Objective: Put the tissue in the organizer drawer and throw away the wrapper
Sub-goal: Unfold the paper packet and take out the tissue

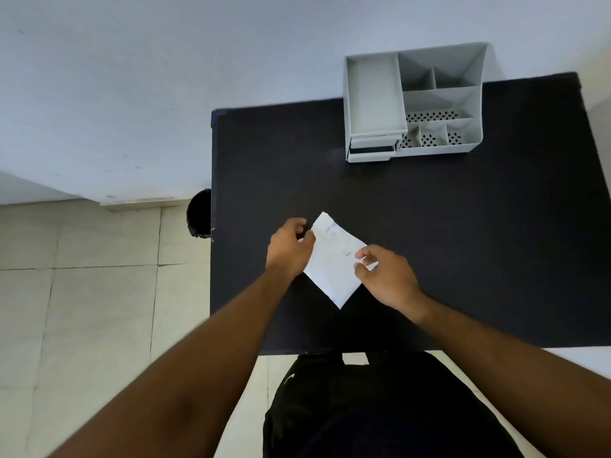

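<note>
A flat white wrapped tissue packet (332, 269) with small blue print lies turned like a diamond over the black table (463, 242). My left hand (289, 247) pinches its left edge. My right hand (386, 276) pinches its right corner. Whether the packet rests on the table or is lifted off it I cannot tell. The grey desk organizer (413, 100) stands at the table's far side, with small drawers (372, 150) at its front left; the lowest one sticks out slightly. The tissue itself is hidden inside the wrapper.
A black round bin (199, 213) stands on the tiled floor, just left of the table's left edge. The white wall runs behind the table. My dark clothing shows below the table's near edge.
</note>
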Demonstrator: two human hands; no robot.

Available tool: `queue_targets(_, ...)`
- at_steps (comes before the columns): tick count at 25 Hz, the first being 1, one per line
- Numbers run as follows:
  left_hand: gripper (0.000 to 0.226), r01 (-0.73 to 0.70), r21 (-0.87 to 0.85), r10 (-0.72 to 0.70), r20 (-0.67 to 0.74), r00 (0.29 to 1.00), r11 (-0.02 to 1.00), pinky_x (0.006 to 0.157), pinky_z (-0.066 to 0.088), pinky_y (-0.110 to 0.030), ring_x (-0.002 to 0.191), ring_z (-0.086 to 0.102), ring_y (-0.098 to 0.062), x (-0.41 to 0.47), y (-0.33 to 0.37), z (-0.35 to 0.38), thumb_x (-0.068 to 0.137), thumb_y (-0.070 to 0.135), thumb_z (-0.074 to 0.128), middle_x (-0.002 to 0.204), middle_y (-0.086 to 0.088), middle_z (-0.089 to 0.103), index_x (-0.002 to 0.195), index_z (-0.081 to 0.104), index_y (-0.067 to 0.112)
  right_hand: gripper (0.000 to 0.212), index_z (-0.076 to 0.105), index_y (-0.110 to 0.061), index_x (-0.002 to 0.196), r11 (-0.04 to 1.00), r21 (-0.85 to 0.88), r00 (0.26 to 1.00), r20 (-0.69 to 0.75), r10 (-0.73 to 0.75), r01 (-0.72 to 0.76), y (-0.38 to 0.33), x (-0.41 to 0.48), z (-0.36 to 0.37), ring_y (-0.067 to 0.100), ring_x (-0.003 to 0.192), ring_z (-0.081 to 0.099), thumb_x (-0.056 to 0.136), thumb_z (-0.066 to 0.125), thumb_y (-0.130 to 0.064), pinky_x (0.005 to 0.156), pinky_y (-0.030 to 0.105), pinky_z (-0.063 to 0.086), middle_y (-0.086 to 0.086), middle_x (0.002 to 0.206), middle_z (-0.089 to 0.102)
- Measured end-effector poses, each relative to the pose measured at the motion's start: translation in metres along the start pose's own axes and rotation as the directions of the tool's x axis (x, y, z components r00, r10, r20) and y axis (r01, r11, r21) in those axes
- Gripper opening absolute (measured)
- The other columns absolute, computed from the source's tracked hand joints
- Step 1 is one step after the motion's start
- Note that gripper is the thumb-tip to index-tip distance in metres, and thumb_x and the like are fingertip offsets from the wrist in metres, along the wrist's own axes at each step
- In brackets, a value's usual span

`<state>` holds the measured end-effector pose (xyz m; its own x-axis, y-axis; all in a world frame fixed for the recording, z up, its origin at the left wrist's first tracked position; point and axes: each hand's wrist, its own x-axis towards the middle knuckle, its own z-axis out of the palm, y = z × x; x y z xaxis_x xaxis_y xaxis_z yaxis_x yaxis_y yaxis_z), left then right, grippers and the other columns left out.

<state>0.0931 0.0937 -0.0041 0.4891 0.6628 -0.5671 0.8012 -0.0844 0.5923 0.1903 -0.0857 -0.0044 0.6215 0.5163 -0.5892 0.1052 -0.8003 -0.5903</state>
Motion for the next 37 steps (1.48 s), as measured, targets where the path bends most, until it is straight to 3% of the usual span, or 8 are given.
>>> queue_targets(4,0.056,-0.367,0.535,0.387,0.08,0.919,0.761,0.106,0.043,-0.042,0.138,0.041,-0.024,-0.02,-0.016,0.022,0.094,0.041,0.06,0.152,-0.004,0.044,0.144,0.047,0.019,0.035,0.059,-0.03,0.126,0.922,-0.313,0.967,-0.042,-0.253,0.227,0.004,0.013,0.005,0.019,0.114,0.056,0.091,0.064,-0.031,0.091,0.035,0.053,-0.003,0.127,0.059)
queue_targets(6,0.078,-0.377,0.645,0.323,0.207,0.923,0.665,0.115,0.033,-0.049,0.152,0.018,-0.027,-0.029,-0.023,0.036,0.095,0.056,0.052,0.166,-0.008,0.019,0.156,0.027,0.012,0.043,0.054,-0.032,0.134,0.843,-0.452,0.952,0.059,-0.299,0.293,0.006,0.027,0.007,0.019,0.12,0.052,0.092,0.064,-0.035,0.095,0.035,0.051,-0.003,0.135,0.055)
queue_targets(9,0.102,-0.307,0.677,0.198,0.236,0.951,0.668,0.119,0.026,-0.048,0.155,-0.008,-0.026,-0.032,-0.028,0.052,0.093,0.067,0.045,0.169,-0.009,-0.01,0.159,-0.003,0.004,0.052,0.048,-0.031,0.14,0.749,-0.568,0.938,0.158,-0.307,0.341,0.008,0.044,0.01,0.021,0.122,0.053,0.092,0.063,-0.043,0.098,0.037,0.05,-0.001,0.139,0.053)
queue_targets(14,0.112,-0.218,0.653,0.114,0.198,0.973,0.725,0.12,0.026,-0.048,0.154,-0.013,-0.024,-0.021,-0.032,0.064,0.09,0.069,0.049,0.168,-0.009,-0.017,0.157,-0.013,0.004,0.033,0.06,-0.027,0.128,0.732,-0.561,0.912,0.119,-0.392,0.388,0.007,0.058,0.009,0.022,0.101,0.067,0.097,0.056,-0.037,0.084,0.038,0.056,0.001,0.12,0.069)
queue_targets(21,0.113,-0.219,0.744,0.075,0.223,0.972,0.631,0.117,0.027,-0.05,0.155,-0.013,-0.025,-0.013,-0.029,0.063,0.089,0.074,0.044,0.167,-0.009,-0.02,0.156,-0.017,0.006,0.028,0.073,-0.025,0.105,0.52,-0.713,0.846,0.195,-0.497,0.47,0.006,0.067,0.01,0.02,0.077,0.07,0.099,0.049,-0.037,0.063,0.03,0.055,0.0,0.1,0.071)
queue_targets(27,0.11,-0.249,0.787,0.078,0.249,0.965,0.564,0.116,0.029,-0.051,0.155,-0.012,-0.027,-0.01,-0.026,0.062,0.091,0.071,0.044,0.167,-0.01,-0.021,0.156,-0.018,0.006,0.024,0.071,-0.024,0.105,0.79,-0.474,0.906,0.045,-0.42,0.389,0.013,0.059,0.004,0.023,0.086,0.069,0.101,0.05,-0.035,0.069,0.036,0.055,-0.002,0.104,0.072)
queue_targets(34,0.115,-0.284,0.769,0.073,0.297,0.952,0.572,0.118,0.022,-0.054,0.154,-0.014,-0.028,-0.001,-0.02,0.056,0.089,0.068,0.053,0.166,-0.008,-0.022,0.155,-0.022,0.01,0.015,0.066,-0.027,0.102,0.979,-0.167,0.959,-0.238,-0.154,0.115,0.017,0.064,-0.01,0.026,0.084,0.069,0.097,0.052,-0.03,0.079,0.044,0.056,-0.002,0.093,0.074)
queue_targets(37,0.116,-0.302,0.754,0.089,0.31,0.946,0.583,0.118,0.021,-0.056,0.154,-0.014,-0.03,-0.001,-0.019,0.052,0.088,0.066,0.057,0.167,-0.008,-0.021,0.156,-0.019,0.01,0.012,0.071,-0.024,0.097,0.999,-0.034,0.982,-0.184,-0.037,0.031,0.027,0.073,-0.028,0.019,0.085,0.068,0.094,0.06,-0.029,0.079,0.036,0.056,-0.006,0.09,0.071)
